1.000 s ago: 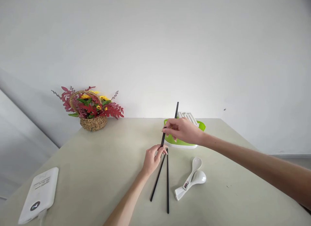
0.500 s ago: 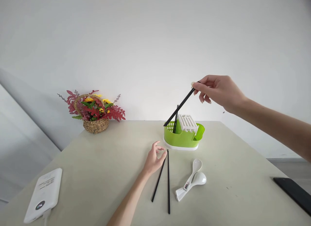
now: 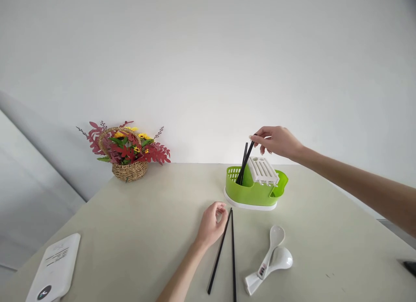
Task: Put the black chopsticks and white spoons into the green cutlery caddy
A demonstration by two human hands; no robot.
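My right hand [image 3: 277,141] pinches the top end of a black chopstick [image 3: 246,160] whose lower end stands inside the green cutlery holder [image 3: 253,193]. A second black chopstick leans in the same compartment just behind it. The holder has a white slotted insert [image 3: 263,170]. My left hand [image 3: 211,224] rests on the table with curled fingers, touching the top of one of two black chopsticks [image 3: 224,250] that lie side by side in front of me. Two white spoons [image 3: 271,258] lie to their right.
A wicker basket of red and yellow flowers [image 3: 127,152] stands at the back left by the wall. A white power bank [image 3: 53,271] lies at the front left table edge. A dark object [image 3: 410,267] shows at the right edge.
My right hand has lowered, bringing the chopstick from a slant above the holder down into its compartment. The left hand has let go of that chopstick and settled by the two lying ones.
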